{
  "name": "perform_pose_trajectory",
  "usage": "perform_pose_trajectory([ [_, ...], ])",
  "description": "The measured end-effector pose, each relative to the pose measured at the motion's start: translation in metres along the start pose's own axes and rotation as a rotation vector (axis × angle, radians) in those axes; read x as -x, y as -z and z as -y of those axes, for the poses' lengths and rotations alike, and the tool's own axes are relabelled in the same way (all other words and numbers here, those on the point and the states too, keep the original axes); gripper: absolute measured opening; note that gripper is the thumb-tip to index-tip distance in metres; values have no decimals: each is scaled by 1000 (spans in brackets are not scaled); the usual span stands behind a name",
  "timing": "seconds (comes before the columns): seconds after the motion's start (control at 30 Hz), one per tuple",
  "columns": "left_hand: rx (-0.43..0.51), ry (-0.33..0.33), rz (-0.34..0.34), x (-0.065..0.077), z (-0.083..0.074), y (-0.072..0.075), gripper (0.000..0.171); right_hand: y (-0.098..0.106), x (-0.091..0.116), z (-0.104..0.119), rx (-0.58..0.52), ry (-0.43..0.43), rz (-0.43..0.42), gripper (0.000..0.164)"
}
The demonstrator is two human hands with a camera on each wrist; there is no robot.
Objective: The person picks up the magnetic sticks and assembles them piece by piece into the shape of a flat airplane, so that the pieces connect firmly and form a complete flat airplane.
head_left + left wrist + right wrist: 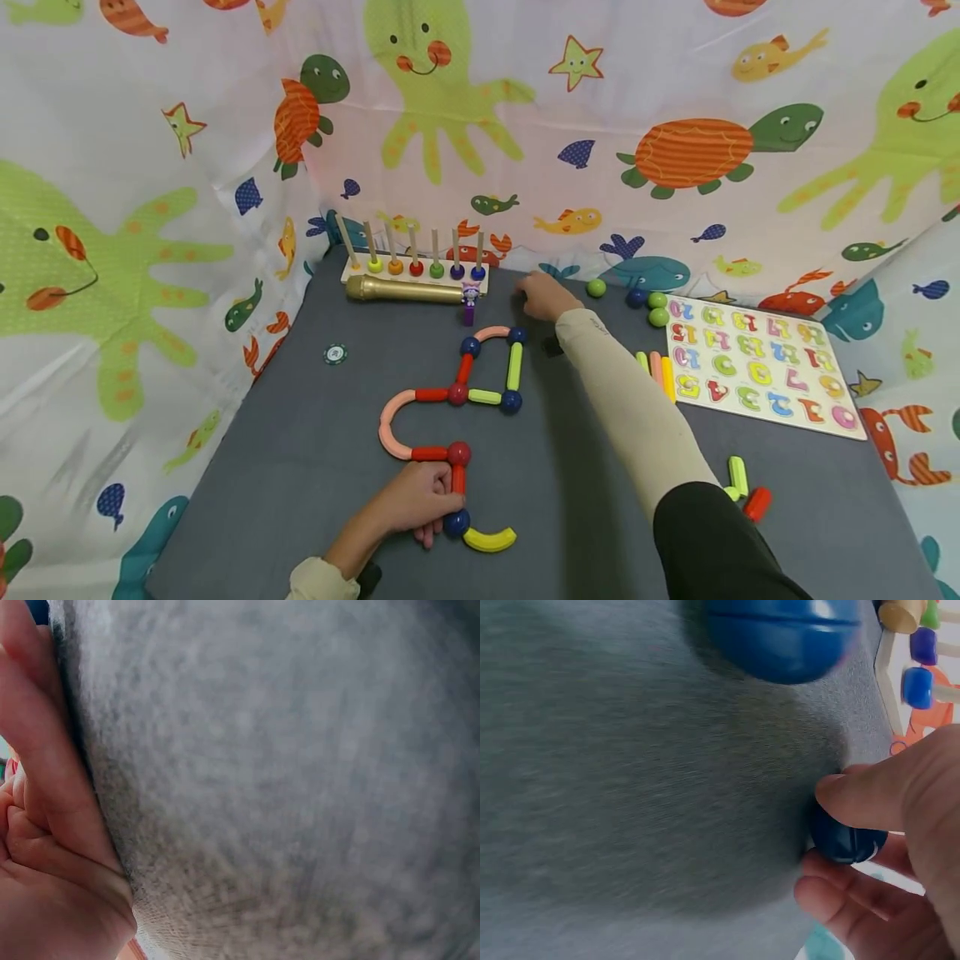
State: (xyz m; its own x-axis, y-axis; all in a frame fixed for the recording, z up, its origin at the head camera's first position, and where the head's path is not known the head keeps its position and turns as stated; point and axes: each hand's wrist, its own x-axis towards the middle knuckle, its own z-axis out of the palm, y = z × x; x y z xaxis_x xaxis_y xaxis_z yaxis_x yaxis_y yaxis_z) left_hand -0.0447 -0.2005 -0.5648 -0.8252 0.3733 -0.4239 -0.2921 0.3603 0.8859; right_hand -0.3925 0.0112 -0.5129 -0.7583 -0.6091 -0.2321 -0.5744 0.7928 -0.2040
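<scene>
On the dark grey table lies a winding chain of magnetic sticks and balls. My left hand [422, 498] is at its near end, pinching a short red stick [458, 478] between a red ball [459, 453] and a blue ball [456, 523]. A curved yellow stick [491, 540] joins that blue ball. In the left wrist view, the fingers [45, 750] lie low against the table. My right hand [546, 296] reaches to the back of the table. In the right wrist view, its thumb and fingers grip a dark blue ball [847, 836], hidden in the head view.
A peg board [442, 271] with coloured beads stands at the back, behind a gold microphone [405, 289] and a small purple figure [469, 304]. Several green balls [596, 287] lie near a number puzzle [765, 367]. Loose sticks [738, 475] lie right; a poker chip [335, 354] lies left.
</scene>
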Motion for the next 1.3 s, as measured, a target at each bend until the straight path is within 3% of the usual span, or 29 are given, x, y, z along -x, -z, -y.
perform_pose_trajectory([
  [0.27,30,-21,46,4,2,7,28,-13,60,-24,-133,86,-76,32],
  [0.37,-15,-28,35,6,-1,7,28,-15,92,-32,-192,94,-94,28],
  [0.47,-229,-77,-80,13,-10,2,26,-19,123,-34,-255,107,-117,27],
  [0.57,-541,-158,-244,25,-26,-7,23,-25,151,-27,-308,112,-127,28],
  [0.63,-736,-235,-308,31,-37,-16,20,-30,168,-21,-344,106,-123,29],
  [0.7,-873,-318,-312,34,-46,-27,19,-36,183,-14,-389,103,-114,29],
  [0.8,-1038,-398,-240,31,-52,-45,22,-45,201,-3,-472,118,-90,28],
  [0.97,-1221,-379,-100,20,-47,-64,38,-60,219,18,-638,171,-20,31],
  [1.1,-1209,-370,-95,14,-40,-69,35,-69,229,34,-771,196,49,31],
  [1.3,-977,-351,-104,13,-38,-70,21,-80,245,56,-931,214,170,25],
])
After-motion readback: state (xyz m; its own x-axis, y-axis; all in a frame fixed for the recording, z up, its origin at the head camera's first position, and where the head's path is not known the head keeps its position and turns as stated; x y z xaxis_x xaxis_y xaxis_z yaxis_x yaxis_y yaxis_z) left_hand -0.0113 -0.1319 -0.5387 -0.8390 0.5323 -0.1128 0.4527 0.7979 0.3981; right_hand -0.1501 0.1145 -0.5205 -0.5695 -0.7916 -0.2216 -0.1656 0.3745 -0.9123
